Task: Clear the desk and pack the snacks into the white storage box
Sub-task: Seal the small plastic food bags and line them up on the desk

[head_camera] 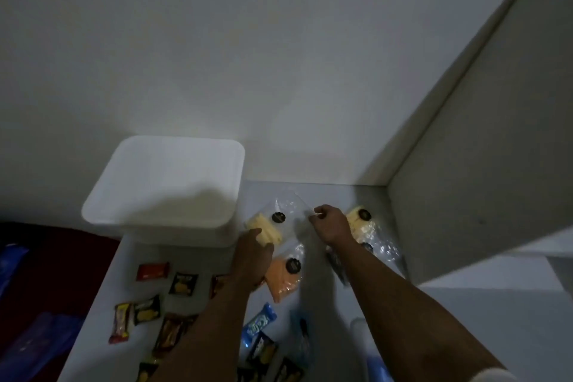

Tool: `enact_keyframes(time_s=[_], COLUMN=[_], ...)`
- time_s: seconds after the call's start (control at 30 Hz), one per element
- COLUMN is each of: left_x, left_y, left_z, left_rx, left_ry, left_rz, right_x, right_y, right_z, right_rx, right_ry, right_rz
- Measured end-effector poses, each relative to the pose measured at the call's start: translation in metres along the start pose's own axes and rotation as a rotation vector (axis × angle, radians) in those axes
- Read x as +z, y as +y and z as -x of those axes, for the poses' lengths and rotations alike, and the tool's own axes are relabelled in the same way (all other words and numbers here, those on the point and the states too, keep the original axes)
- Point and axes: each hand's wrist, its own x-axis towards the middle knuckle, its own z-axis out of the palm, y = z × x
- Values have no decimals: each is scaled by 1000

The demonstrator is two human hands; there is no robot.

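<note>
From above the desk (313,295), both bare arms are reaching forward toward the wall. The left hand (252,253) is lying flat, fingers straight, its fingertips pressing on a clear bag of pale yellow snacks (269,228) just in front of the white box (161,183). The right hand (330,223) is curling its fingers and thumb together, pinching the far edge of that same bag's clear plastic. The box is sitting open at the back left of the desk, close against the wall, and I am seeing nothing inside it. A bag of orange snacks (283,277) is lying just beside the left wrist, nearer the person. Another yellow bag (361,222) is resting behind the right hand, close to a white side panel (465,164). Small wrapped snacks are lying scattered across the near part of the desk: a red packet (153,270), a black and yellow packet (183,284), and a blue bar (259,322).
</note>
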Motion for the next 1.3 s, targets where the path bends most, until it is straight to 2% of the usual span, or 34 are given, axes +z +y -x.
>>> enact_keyframes(time_s=[0.23, 0.37, 0.47, 0.57, 0.67, 0.77, 0.83, 0.9, 1.03, 1.3], left_x=[8, 10, 7, -2, -15, -31, -45, -61, -92, -116], left_y=[-10, -21, -25, -16, 2, 24, 45, 62, 90, 80], left_z=[-52, -63, -64, -55, -34, -2, 18, 31, 63, 115], left_rx=[-60, -103, -90, -25, 28, 132, 173, 188, 203, 327], left_ry=[-45, -68, -85, -78, -30, 17, -25, -76, -146, -131], left_rz=[0, 6, -29, -42, -38, 100, 210, 301, 440, 263], right_x=[46, 61, 62, 48, 23, 2, -7, -16, -21, -9], right_y=[-5, 2, 6, -9, -39, -71, -87, -100, -111, -112], right_z=[-69, -76, -77, -64, -32, 13, 47, 80, 138, 214], right_rx=[100, 125, 142, 34, -35, -73, -137, -211, -365, -323], right_ry=[-89, 2, 93, 72, 31, 0, 32, 84, 217, 414], right_rz=[235, 247, 155, -2, -297, -443, -446, -425, -199, 24])
